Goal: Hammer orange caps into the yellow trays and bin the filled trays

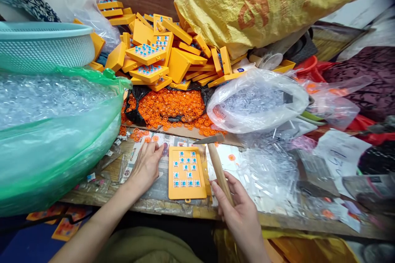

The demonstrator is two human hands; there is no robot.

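Observation:
My right hand [236, 201] is wrapped round the wooden handle of a hammer [218, 170]. The hammer's dark, pointed metal head [209, 139] is raised by the upper right corner of a yellow plastic board [187, 192]. Rows of small clear pieces with blue centres [185, 167] sit on that board, with gaps between some of them. To its left, my left hand [146, 166] reaches over the worktop with its fingers bent and the thumb apart. Its fingertips are close to a few loose orange rings [156, 138]; I see nothing held in it.
Behind lies a heap of yellow boards [179, 63], with a black bag of orange rings [169, 104] in front. A green bag [61, 144] of clear pieces bulges at left, below a blue basket [46, 45]. A white bag [259, 119] and clear plastic pieces [268, 172] lie at right.

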